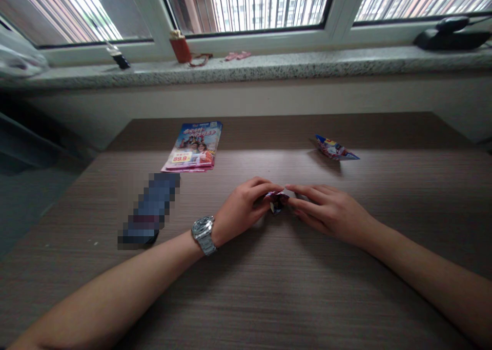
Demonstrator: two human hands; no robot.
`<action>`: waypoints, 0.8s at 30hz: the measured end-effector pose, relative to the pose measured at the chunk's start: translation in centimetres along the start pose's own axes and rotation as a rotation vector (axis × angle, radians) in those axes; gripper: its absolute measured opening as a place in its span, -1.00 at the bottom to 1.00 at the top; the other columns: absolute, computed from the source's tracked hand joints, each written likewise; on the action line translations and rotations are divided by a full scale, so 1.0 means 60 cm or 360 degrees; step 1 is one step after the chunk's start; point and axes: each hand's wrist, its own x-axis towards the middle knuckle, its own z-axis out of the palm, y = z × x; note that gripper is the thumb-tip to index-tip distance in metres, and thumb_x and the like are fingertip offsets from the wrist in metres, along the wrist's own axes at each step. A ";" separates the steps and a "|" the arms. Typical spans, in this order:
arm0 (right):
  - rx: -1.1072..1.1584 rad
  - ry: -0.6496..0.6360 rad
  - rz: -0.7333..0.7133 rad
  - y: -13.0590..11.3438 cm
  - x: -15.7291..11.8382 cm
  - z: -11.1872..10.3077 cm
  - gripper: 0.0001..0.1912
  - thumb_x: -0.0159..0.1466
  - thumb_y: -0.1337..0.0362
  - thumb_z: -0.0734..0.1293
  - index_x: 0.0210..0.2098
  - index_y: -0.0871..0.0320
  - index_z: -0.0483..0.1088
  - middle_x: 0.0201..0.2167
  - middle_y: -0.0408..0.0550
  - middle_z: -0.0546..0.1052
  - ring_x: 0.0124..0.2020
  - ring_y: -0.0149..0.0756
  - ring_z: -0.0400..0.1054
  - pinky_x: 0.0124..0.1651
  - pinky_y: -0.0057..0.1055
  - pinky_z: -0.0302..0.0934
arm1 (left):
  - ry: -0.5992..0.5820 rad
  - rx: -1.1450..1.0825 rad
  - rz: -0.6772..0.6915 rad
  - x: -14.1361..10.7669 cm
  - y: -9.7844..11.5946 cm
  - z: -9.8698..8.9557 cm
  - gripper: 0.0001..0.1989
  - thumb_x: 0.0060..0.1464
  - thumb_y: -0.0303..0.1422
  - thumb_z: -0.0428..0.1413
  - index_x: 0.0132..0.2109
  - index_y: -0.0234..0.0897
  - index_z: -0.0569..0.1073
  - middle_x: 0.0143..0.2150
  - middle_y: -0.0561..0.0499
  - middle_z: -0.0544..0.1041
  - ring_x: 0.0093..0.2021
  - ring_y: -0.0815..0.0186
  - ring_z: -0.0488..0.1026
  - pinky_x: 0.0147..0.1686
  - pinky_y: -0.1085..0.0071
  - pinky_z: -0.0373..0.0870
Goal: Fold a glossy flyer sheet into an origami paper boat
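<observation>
The left hand [239, 210] and right hand [326, 214] pinch a small folded glossy paper [277, 201] between them — a close, careful hold (a similar folded piece [334, 147] lies beyond it).

Brown wood-grain table [292, 299] against a cream wall [246, 101]; above it, a speckled granite windowsill [246, 70] under white-framed windows [246, 38] with vertical bars [269, 1], bright daylight coming through.
</observation>
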 end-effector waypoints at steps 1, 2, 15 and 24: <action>0.0011 -0.0013 -0.0004 0.000 0.000 0.000 -0.63 0.42 0.32 0.28 0.20 0.12 0.40 0.24 0.15 0.46 0.06 -0.04 0.48 0.05 -0.09 0.43 | -0.0004 0.0008 0.0020 0.000 -0.001 0.000 -0.71 0.29 -0.50 0.11 0.11 -0.21 0.52 0.04 -0.08 0.53 0.01 0.27 0.51 0.07 0.31 0.45; 0.0029 -0.0026 -0.0009 0.000 0.001 -0.001 -0.63 0.42 0.32 0.28 0.20 0.11 0.40 0.24 0.15 0.46 0.07 -0.04 0.47 0.06 -0.08 0.43 | -0.0011 0.0011 0.0037 0.000 -0.001 0.000 -0.71 0.30 -0.49 0.10 0.11 -0.21 0.51 0.04 -0.08 0.53 0.02 0.27 0.50 0.08 0.30 0.45; -0.0016 0.0032 -0.0063 0.008 -0.003 -0.006 -0.70 0.41 0.32 0.30 0.11 0.16 0.48 0.17 0.09 0.54 0.05 -0.06 0.48 0.07 -0.12 0.41 | -0.0087 0.0132 0.0192 -0.002 -0.020 -0.002 -0.63 0.30 -0.49 0.10 0.19 -0.12 0.49 0.09 -0.10 0.50 0.05 0.27 0.50 0.08 0.30 0.47; 0.0210 0.0043 -0.0044 0.004 -0.003 -0.006 -0.67 0.40 0.33 0.30 0.14 0.13 0.46 0.11 0.06 0.59 0.08 -0.11 0.49 0.11 -0.13 0.42 | -0.0142 0.0294 0.0314 -0.004 -0.024 -0.006 -0.64 0.33 -0.46 0.06 0.19 -0.07 0.50 0.12 -0.09 0.51 0.06 0.26 0.49 0.07 0.27 0.46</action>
